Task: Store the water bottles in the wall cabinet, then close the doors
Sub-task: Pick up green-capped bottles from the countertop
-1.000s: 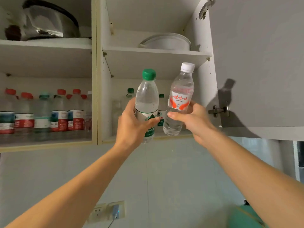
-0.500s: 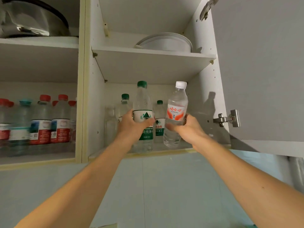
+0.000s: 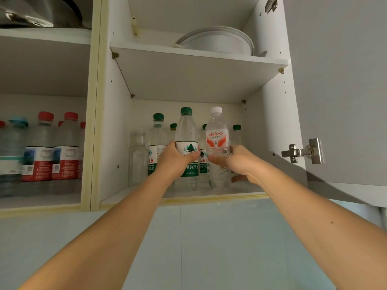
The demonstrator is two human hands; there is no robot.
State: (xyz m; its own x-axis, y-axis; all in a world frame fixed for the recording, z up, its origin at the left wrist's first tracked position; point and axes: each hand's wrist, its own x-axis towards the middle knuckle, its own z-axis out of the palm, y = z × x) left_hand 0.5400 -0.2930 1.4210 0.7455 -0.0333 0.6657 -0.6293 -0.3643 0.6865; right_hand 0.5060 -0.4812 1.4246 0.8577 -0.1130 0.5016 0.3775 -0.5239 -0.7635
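My left hand (image 3: 174,159) grips a green-capped water bottle (image 3: 186,130) around its label. My right hand (image 3: 236,161) holds a white-capped bottle with a red label (image 3: 217,135). Both bottles stand upright, side by side, at the front of the lower shelf (image 3: 134,196) of the right cabinet section; their bases look to be on or just above it. Behind them stand several green-capped bottles (image 3: 157,139) and a clear capless bottle (image 3: 138,155). The grey cabinet door (image 3: 343,84) hangs open at the right.
The left cabinet section holds several red-capped bottles (image 3: 66,147) on its lower shelf and a metal pot (image 3: 41,13) above. A white basin (image 3: 219,40) sits on the right section's upper shelf. A steel hinge (image 3: 303,151) sticks out by the door. Pale tiled wall lies below.
Both hands have carried the two bottles forward and down into the right section's lower shelf, closer to the bottles at the back. The view has moved nearer to the cabinet.
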